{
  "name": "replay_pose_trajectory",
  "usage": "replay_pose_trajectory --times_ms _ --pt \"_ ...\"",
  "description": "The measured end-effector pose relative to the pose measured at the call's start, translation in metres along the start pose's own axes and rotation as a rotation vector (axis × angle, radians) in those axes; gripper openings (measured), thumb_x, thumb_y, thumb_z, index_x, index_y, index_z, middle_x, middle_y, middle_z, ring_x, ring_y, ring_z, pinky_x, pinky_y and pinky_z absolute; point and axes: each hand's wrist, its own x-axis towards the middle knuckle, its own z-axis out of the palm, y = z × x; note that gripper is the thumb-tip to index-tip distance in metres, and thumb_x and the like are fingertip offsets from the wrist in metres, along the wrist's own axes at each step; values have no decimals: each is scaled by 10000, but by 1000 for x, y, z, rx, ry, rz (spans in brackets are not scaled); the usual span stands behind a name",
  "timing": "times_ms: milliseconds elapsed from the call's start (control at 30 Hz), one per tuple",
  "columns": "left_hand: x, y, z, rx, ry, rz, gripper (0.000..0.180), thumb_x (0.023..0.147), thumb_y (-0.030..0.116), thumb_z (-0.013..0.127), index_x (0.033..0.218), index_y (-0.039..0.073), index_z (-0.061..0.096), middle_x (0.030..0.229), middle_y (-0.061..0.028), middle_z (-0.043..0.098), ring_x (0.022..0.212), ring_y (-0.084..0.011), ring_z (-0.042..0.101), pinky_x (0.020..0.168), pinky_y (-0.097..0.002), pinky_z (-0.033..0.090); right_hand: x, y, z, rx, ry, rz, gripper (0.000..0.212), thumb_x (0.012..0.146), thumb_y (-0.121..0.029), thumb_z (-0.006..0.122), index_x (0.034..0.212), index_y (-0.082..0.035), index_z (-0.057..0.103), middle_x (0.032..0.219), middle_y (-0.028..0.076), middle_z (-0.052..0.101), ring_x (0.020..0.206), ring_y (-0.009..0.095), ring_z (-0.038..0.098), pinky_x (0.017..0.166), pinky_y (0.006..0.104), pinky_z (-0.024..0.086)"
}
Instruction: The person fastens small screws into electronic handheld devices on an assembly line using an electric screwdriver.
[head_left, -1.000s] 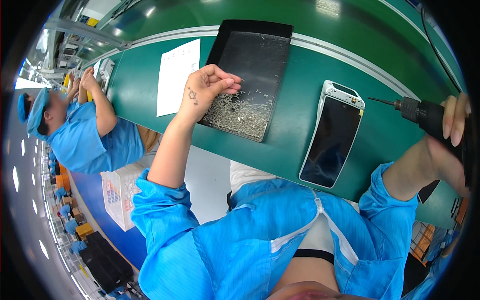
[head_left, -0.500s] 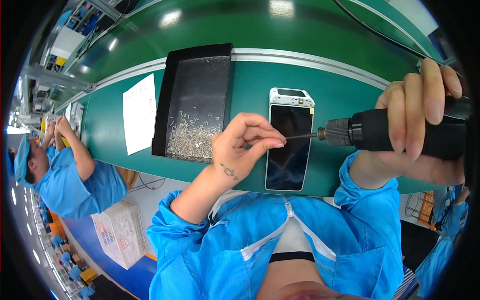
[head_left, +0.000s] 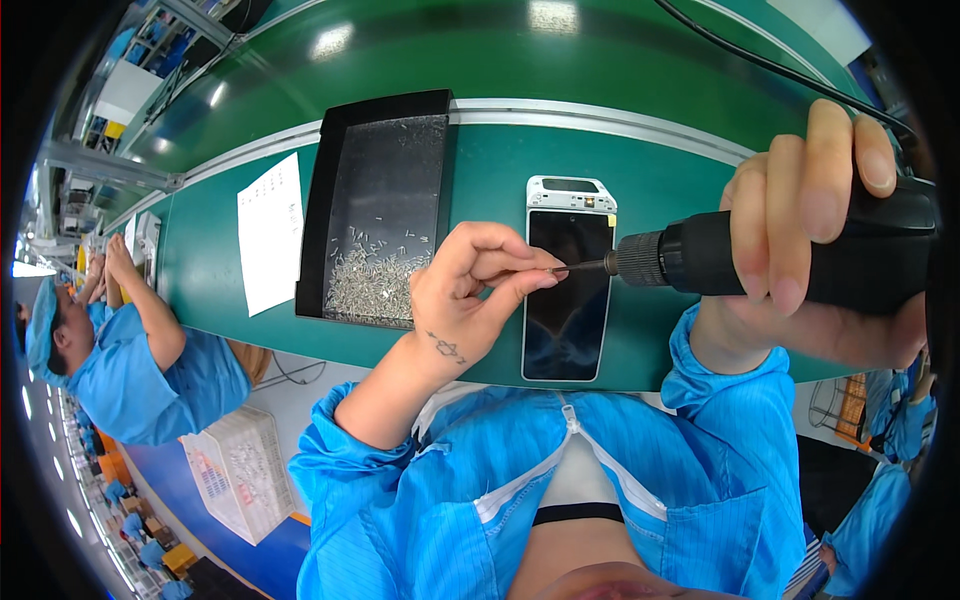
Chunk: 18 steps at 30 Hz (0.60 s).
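Observation:
In my right hand (head_left: pixel 800 210) is a black electric screwdriver (head_left: pixel 700 250), held level with its thin bit (head_left: pixel 588 266) pointing left. My left hand (head_left: pixel 480 285) is closed in a pinch, thumb and forefinger at the bit's tip; whatever small piece they hold there is hidden. Beneath the bit, a white-framed device with a dark glossy screen (head_left: pixel 565 330) lies flat on the green table. A yellow tab marks its upper right corner. Left of it stands a black tray (head_left: pixel 390 170) with a heap of small metal screws (head_left: pixel 370 285), close to my left hand.
A white paper sheet (head_left: pixel 270 235) lies left of the tray. Across the table's far side runs a metal rail (head_left: pixel 600 115), with a green surface beyond and a black cable (head_left: pixel 760 65). A co-worker in blue (head_left: pixel 150 360) sits at the left, near a white crate (head_left: pixel 240 470).
The view has shifted slightly, so the table things appear a little further left. The screwdriver and both hands keep nearly the same pose, with the bit's tip still at my left fingertips.

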Motion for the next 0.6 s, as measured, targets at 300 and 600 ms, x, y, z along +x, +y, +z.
replay_pose_trajectory --times_ms 300,600 --pt "2 -1 2 -21 10 13 243 751 -90 583 929 -16 434 818 -137 644 791 -163 634 700 -229 505 1 2 0 19 -3 -4 609 606 -369 725 983 -16 402 836 104 466 552 120 537 458 211 468" --pt "5 -8 14 188 95 140 192 730 -104 595 874 -44 483 801 -109 630 774 -161 639 675 -215 514 8 10 3 -75 -99 39 664 650 -455 681 1051 -1 409 886 126 482 535 106 526 462 216 427"
